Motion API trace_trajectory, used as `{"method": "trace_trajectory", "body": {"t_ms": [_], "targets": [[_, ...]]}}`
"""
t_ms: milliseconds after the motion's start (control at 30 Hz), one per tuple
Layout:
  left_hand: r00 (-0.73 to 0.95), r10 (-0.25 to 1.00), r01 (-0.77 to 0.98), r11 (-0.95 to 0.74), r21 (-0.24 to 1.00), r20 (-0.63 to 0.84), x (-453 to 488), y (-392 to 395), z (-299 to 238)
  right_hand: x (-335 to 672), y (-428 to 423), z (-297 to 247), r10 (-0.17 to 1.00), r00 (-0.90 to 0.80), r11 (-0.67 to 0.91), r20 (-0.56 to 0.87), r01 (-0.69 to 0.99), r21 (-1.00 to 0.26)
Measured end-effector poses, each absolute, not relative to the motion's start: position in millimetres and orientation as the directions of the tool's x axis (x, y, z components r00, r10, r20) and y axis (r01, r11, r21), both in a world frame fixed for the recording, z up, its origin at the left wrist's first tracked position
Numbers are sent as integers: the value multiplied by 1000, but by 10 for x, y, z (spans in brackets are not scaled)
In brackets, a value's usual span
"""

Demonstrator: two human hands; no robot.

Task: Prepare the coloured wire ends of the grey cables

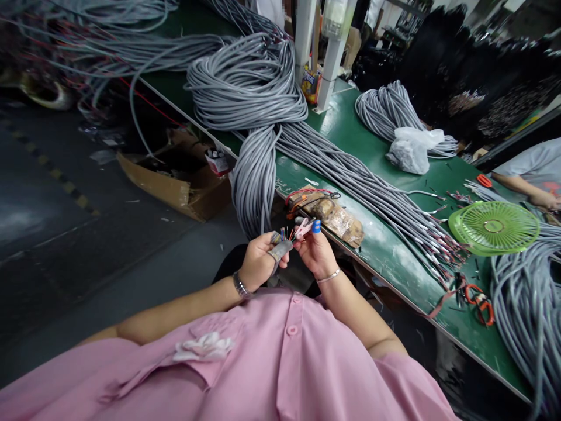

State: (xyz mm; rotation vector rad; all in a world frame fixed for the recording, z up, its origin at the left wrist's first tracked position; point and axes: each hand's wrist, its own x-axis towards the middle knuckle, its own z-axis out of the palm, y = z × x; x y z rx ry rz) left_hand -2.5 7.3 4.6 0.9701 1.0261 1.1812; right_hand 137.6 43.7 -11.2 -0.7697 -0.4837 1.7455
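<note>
My left hand (258, 263), with a dark bracelet on the wrist, is closed around the end of a grey cable (281, 250). Thin coloured wires (288, 234) fan out of it above the fingers. Grey wrapping shows on at least one of these fingers. Close against it, my right hand (319, 252) pinches a small pink clip (302, 228) beside the wire ends. A blue cover (316, 225) sits on one of its fingertips. Whether the clip grips a wire is too small to tell.
A green table (346, 126) carries a large coil of grey cable (245, 82), a lime fan (494, 227), orange-handled scissors (481, 304) and a taped block (335, 216). A cardboard box (162, 187) stands on the floor. A person's arm (521, 186) is at the right.
</note>
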Motion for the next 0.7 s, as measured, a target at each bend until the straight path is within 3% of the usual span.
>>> {"method": "trace_trajectory", "body": {"t_ms": [233,467,700], "targets": [[101,989,-176,128,976,-111,-48,91,12,1365,413,-99,946,-165,-309,-278,-709,-634],[71,989,-240,145,960,-131,-84,15,52,1441,378,-78,924,-244,-377,-294,-706,-600],[51,981,-366,192,911,-186,-39,71,42,1419,329,-30,951,-189,-305,-244,-695,-651]]}}
